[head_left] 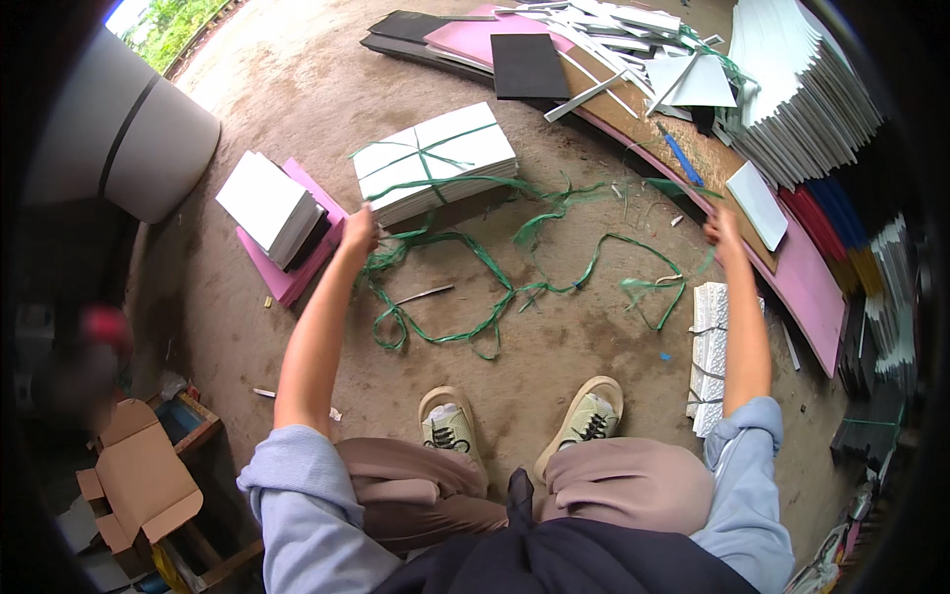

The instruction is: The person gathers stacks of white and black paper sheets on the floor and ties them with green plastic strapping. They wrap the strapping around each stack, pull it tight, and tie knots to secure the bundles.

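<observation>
Stained brown floor (pixel 297 109) spreads below a person in rolled blue sleeves (pixel 307 485), seen from the head camera, with a large grey cylinder (pixel 163 139) at upper left. Ahead of the shoes (pixel 450 426) trails green twine (pixel 509 293), thin and ribbon-like, frayed into loose fibres in places and lying in tangled loops. One length rises to the left hand (pixel 361 230), its fingers clamped on the strand just beside a white stack (pixel 435 148) bound crosswise in green. The right hand (pixel 723 228) has its fingers curled together on a green strand showing above and below the fist, near a brown panel (pixel 727 148) that carries a blue tool (pixel 681 155) and a white slab (pixel 758 205). Farther off lie white offcuts (pixel 618 45) and a black sheet (pixel 529 67); at left, white sheets (pixel 265 206) rest on pink ones (pixel 282 282).
</observation>
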Tool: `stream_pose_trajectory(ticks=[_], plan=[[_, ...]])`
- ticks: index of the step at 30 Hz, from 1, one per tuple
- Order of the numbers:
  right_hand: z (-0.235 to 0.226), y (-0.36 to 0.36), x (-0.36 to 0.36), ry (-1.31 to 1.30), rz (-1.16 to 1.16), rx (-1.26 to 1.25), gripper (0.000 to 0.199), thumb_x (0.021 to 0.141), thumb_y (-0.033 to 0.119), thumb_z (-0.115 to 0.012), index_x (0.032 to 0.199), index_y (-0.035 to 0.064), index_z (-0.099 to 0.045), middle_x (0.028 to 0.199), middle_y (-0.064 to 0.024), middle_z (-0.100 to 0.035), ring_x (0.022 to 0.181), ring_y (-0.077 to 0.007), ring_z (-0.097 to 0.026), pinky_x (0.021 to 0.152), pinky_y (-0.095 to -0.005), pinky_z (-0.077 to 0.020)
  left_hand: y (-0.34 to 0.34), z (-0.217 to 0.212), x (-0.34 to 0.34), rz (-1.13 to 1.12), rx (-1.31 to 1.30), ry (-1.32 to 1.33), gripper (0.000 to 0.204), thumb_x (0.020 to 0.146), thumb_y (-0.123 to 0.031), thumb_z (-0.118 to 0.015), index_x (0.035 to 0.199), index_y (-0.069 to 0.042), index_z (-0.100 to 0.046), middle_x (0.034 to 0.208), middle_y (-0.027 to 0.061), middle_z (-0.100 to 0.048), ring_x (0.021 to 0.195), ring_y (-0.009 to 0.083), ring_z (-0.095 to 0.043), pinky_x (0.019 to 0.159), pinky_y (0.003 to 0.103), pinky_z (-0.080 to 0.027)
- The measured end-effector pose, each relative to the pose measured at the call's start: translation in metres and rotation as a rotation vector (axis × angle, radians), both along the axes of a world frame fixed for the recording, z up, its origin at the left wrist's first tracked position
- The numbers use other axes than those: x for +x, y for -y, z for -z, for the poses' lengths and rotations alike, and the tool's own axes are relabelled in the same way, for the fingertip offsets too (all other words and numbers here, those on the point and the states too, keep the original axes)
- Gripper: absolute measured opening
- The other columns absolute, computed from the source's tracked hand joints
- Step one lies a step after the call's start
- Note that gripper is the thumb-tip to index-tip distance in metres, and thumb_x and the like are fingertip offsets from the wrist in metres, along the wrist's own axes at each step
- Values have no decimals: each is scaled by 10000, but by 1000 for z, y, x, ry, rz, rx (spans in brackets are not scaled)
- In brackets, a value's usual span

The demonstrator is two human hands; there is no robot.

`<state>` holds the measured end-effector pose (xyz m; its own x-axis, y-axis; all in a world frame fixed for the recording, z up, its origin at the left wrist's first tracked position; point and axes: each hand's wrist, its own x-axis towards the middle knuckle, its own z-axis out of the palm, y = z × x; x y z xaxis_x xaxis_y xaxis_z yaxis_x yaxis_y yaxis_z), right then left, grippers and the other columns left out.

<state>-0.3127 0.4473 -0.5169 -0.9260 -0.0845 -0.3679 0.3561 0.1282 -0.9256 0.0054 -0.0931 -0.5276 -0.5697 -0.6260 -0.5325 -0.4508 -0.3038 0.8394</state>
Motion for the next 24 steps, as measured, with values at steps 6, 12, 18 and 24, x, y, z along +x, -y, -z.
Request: stream_pose_trajectory(ticks=[6, 12, 18, 24], plan=[[10, -102, -30, 110, 399, 53, 384, 907, 414, -317, 620, 161, -340, 441, 42, -210, 300, -88, -196, 293, -254, -136, 53, 6, 55, -364, -177, 158, 332, 870, -325, -380, 627, -105, -435, 494, -22, -327, 361, 106, -276, 343, 259, -250], [47, -136, -48, -9, 197, 643, 333, 817, 353, -465, 746, 47, -574, 542, -82, -500, 425, -211, -510, 391, -362, -378, -12, 12, 4, 465, -946, 962, 513, 765, -271, -557, 1175, 12, -433, 1171, 201, -455, 1064, 359, -459, 834, 459, -419], [76, 32, 44, -930, -101, 1326, 484, 663, 238, -652, 1039, -25, -498, 1031, -201, -504, 1002, -322, -451, 834, -443, -339, -109, -15, -38, 893, -1386, 548, 743, 642, -215, -704, 1270, -87, -327, 1287, 154, -299, 1182, 341, -294, 883, 463, -383], [95, 143, 117, -996, -876, 940, 353, 694, 237, -667, 974, 43, -578, 1079, -110, -524, 1072, -268, -411, 921, -494, -264, -187, 50, -103, 1201, -1487, 48, 570, 706, -177, -635, 1229, -134, -415, 1210, 96, -379, 1085, 248, -385, 818, 375, -422]])
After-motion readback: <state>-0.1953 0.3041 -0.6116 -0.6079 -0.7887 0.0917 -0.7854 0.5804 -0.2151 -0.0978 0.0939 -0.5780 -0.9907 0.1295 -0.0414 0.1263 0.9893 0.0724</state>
